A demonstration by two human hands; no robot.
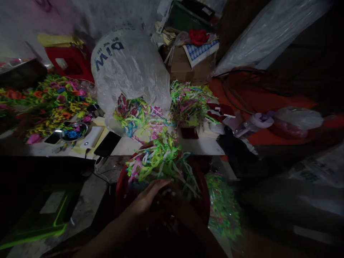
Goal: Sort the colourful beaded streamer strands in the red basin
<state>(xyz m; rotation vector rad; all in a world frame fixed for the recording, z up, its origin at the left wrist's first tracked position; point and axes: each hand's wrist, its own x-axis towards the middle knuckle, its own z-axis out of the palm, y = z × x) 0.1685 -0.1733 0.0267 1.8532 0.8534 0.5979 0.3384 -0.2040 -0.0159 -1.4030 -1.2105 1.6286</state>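
Observation:
My left hand (150, 193) is over the near side of a dark red basin (120, 190), its fingers curled together. My right hand (182, 208) is close beside it in deep shadow, and its fingers hardly show. Small pale glints show between the two hands, but what they hold is too dark to make out. Just beyond my fingers, a heap of green, white and pink ribbon-like strips (158, 157) fills the far part of the basin.
A big plastic bag (131, 64) spills similar strips on the table (204, 147). Colourful flower-like pieces (59, 96), a black phone (108, 144) and a white device (92, 137) lie left. A clear bag of strips (224, 206) stands right of the basin; a green-rimmed bin (34, 236) is lower left.

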